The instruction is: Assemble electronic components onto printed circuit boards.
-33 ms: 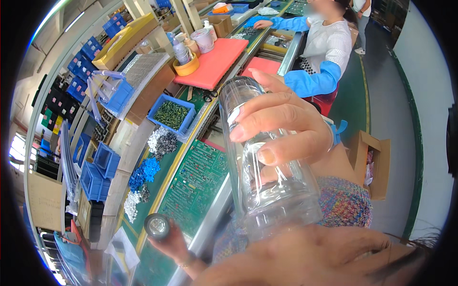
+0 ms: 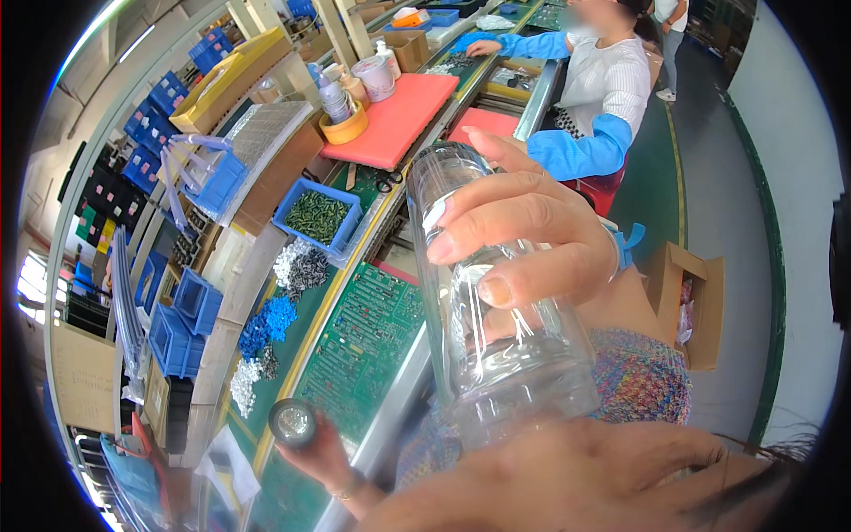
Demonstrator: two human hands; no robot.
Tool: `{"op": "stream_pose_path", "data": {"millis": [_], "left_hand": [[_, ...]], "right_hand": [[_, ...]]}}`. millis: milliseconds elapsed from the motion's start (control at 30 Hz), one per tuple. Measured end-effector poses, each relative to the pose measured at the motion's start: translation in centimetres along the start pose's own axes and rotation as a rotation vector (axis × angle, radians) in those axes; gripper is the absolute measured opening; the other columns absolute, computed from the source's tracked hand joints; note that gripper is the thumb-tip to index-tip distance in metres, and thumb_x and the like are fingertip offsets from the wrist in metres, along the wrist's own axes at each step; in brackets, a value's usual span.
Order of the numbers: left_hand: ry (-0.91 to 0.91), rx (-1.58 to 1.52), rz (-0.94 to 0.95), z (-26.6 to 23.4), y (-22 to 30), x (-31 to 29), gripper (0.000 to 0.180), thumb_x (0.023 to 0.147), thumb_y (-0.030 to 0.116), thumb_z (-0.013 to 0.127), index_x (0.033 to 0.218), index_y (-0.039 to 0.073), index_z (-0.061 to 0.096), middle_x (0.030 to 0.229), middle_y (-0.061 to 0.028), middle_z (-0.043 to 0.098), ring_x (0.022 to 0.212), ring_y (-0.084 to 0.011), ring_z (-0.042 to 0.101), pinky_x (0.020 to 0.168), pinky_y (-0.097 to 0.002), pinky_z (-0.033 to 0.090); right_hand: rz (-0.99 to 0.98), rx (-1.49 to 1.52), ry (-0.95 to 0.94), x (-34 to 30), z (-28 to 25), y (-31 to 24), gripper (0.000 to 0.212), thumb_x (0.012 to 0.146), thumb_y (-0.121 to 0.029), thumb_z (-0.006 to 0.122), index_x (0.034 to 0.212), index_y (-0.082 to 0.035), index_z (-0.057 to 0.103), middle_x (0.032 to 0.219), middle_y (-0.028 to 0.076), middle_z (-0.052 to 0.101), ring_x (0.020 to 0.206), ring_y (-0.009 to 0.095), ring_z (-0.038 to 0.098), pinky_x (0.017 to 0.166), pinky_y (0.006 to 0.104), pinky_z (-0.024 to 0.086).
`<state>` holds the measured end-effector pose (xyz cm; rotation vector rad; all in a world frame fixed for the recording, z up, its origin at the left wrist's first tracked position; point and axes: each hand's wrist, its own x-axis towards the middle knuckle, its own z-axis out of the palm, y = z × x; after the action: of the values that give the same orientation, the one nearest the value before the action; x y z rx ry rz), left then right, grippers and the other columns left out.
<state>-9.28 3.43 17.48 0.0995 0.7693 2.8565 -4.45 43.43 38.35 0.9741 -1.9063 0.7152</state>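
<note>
While stacked blue bins [image 2: 175, 341] fill the left of the frame, a heap of small blue parts [image 2: 269, 324] lies above your left hand [image 2: 323, 454], which grips a round, dark-rimmed cap [image 2: 293, 424], its fingers largely hidden behind it. Farther up, a blue tray [image 2: 350, 230] holds green components [image 2: 317, 215]; below it, right of the heap, lies a crowded green circuit board [image 2: 359, 337]. At centre, a clear bottle [image 2: 456, 328] blocks your view of what lies behind it. Its long axis slants from a gray-tinted end pointing upper left to an end close to your face at lower right. Its walls are transparent and streaked with bright reflections. Your right hand [image 2: 541, 239] wraps the bottle, fingers slightly parted across its front, covering part of it.
</note>
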Motion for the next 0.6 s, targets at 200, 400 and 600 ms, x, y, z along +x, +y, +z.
{"op": "stream_pose_path", "data": {"millis": [200,400,600], "left_hand": [[0.013,0.046,-0.035,0.0,-0.4,0.3,0.049,0.088,0.039,0.053,0.123,0.005,0.050,0.117,-0.0135,0.057,0.106,-0.0284,0.055,0.085,-0.0402,0.048],[-0.067,0.024,-0.156,-2.0,-0.1,1.0,0.046,0.089,0.035,0.054,0.123,0.004,0.050,0.117,-0.0125,0.056,0.106,-0.0282,0.054,0.085,-0.0377,0.049],[0.013,0.011,-0.068,-1.1,-1.1,1.4,0.045,0.089,0.034,0.055,0.122,0.004,0.050,0.117,-0.0128,0.055,0.105,-0.0294,0.054,0.082,-0.0366,0.049]], "right_hand": [[-0.015,-0.059,0.025,0.3,-0.7,-0.7,0.038,0.068,-0.020,0.081,0.095,-0.018,0.055,0.105,0.013,0.065,0.095,0.031,0.063,0.108,0.0582,0.022],[-0.032,-0.134,-0.002,0.9,-1.7,-1.5,0.041,0.068,-0.024,0.081,0.099,-0.019,0.054,0.105,0.013,0.065,0.095,0.032,0.063,0.107,0.0607,0.020],[-0.028,-0.184,-0.013,1.0,-1.7,-1.7,0.043,0.068,-0.025,0.081,0.100,-0.021,0.052,0.105,0.013,0.065,0.095,0.031,0.064,0.107,0.0617,0.019]]}}
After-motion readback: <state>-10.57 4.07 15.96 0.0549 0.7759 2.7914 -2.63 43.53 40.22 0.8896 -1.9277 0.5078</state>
